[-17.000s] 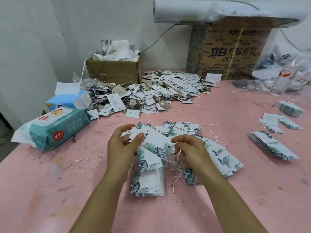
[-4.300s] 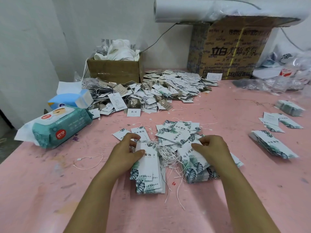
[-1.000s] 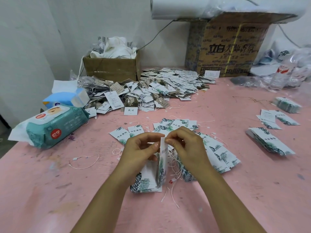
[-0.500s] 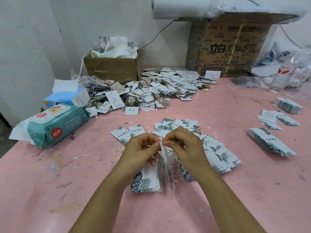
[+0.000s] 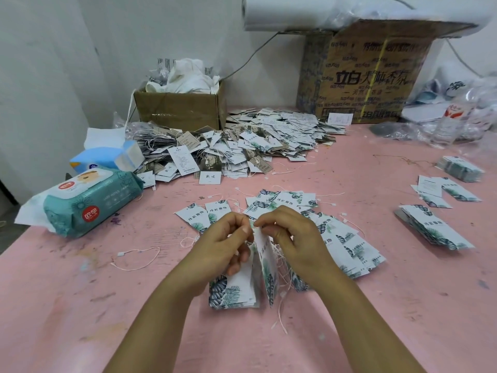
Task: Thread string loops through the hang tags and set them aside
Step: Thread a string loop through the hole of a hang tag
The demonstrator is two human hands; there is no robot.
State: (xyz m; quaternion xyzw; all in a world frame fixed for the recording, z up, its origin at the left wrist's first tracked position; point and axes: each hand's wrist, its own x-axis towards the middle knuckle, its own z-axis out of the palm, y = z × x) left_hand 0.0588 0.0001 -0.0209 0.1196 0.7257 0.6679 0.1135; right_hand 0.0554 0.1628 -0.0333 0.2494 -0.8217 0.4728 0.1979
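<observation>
At the lower centre of the frame the left hand (image 5: 226, 246) and the right hand (image 5: 295, 238) meet over the pink table top (image 5: 80, 305); between them stands a white card hang tag with green leaf print (image 5: 265, 254), seen almost edge-on and upright; both hands pinch its top edge between thumb and forefinger, fingertips nearly touching, the other fingers curled in narrow; whether a string passes through the hole cannot be told, since the fingers cover it. Under the left hand lies a neat stack of the same leaf-print tags (image 5: 234, 292); just right of the held tag a tangle of thin white string loops (image 5: 282, 267) trails toward the bottom of the frame. Beside the right hand, to the right of centre, a fanned row of leaf-print tags (image 5: 347, 246) lies flat; at the right edge sits another stack of tags (image 5: 433, 227), well apart from the hands. A large heap of strung tags (image 5: 242, 146) spreads across the upper centre, in front of a small brown cardboard box (image 5: 180, 109) and a big printed cardboard carton (image 5: 371, 76). At the left lie a teal pack of wet wipes (image 5: 88, 200) and a blue tissue pack (image 5: 107, 157); a single loose string loop (image 5: 134, 257) lies left of the left hand.
</observation>
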